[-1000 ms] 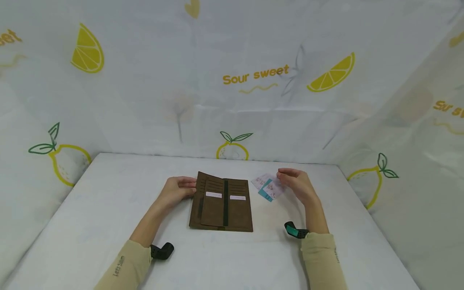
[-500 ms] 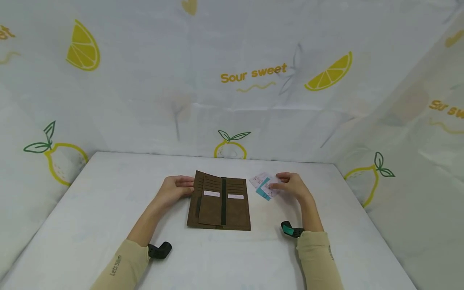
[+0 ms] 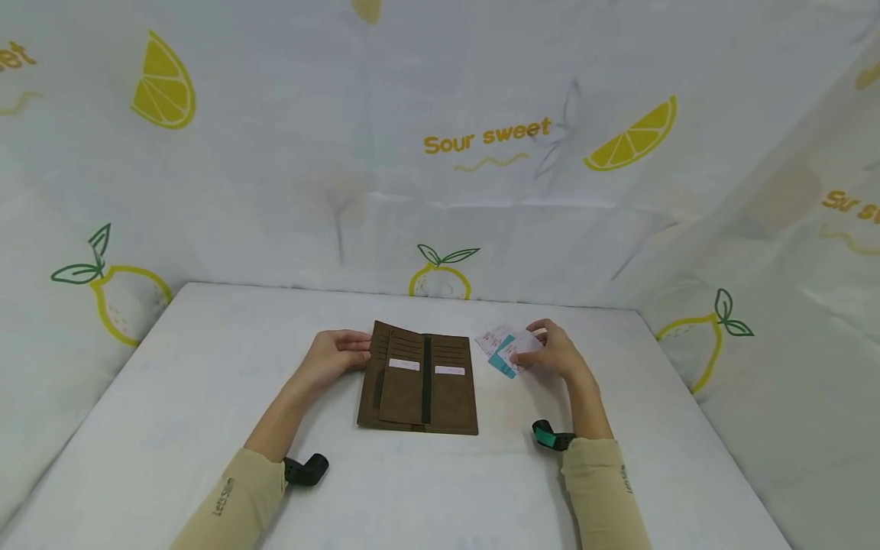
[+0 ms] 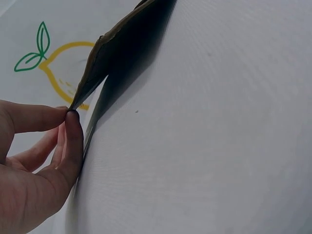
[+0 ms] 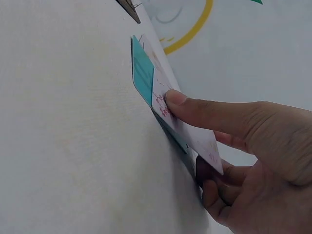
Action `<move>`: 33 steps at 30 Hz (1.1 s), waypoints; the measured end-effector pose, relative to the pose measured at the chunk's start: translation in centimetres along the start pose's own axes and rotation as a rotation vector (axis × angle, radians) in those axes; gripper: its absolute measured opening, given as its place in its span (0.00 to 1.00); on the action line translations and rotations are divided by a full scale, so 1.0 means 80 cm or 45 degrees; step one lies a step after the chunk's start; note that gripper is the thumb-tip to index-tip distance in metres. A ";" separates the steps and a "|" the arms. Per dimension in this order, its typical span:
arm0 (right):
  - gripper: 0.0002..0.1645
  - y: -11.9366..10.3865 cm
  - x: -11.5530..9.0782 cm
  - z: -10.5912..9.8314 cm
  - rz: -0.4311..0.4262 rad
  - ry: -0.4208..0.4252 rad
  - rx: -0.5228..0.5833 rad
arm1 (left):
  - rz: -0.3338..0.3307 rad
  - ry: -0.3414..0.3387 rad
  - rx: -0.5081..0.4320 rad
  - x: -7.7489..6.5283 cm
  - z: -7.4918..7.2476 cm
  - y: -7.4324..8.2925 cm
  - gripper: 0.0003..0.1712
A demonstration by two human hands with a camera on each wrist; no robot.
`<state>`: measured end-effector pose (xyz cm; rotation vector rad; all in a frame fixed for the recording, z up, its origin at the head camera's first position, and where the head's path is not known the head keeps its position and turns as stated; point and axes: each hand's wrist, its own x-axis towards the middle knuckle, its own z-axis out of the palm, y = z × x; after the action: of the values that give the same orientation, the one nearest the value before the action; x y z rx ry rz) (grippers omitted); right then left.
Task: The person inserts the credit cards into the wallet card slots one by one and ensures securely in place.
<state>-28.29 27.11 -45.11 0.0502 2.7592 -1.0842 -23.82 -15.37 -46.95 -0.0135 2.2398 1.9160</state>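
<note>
The two hands are apart, on either side of an open brown wallet (image 3: 450, 405) on a white table (image 3: 412, 493): the left hand (image 3: 331, 357) pinches its raised left edge, while the right hand (image 3: 560, 353), at the wallet's right, grips a pale patterned card (image 5: 195, 134) with the thumb on top. Pale slips (image 3: 404, 365) show in the wallet's slots. To its upper right, a teal card (image 5: 141, 68) lies partly under the gripped one, beside another pale card (image 3: 490, 339). Behind the wallet hangs a lemon-printed white sheet (image 3: 275, 168).
</note>
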 end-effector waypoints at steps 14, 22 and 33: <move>0.41 0.003 -0.002 -0.015 -0.072 0.091 0.312 | -0.004 0.000 -0.014 0.000 0.005 0.003 0.24; 0.40 -0.017 -0.003 0.001 -0.030 0.125 0.455 | -0.005 -0.002 0.007 0.001 0.007 0.002 0.23; 0.30 -0.056 0.005 0.037 -0.126 -0.018 0.550 | -0.001 0.003 -0.006 -0.002 0.004 0.001 0.23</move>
<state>-28.70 21.80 -44.28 -0.0378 2.4856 -1.6788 -23.63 -15.03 -46.88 -0.0170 2.2366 1.9215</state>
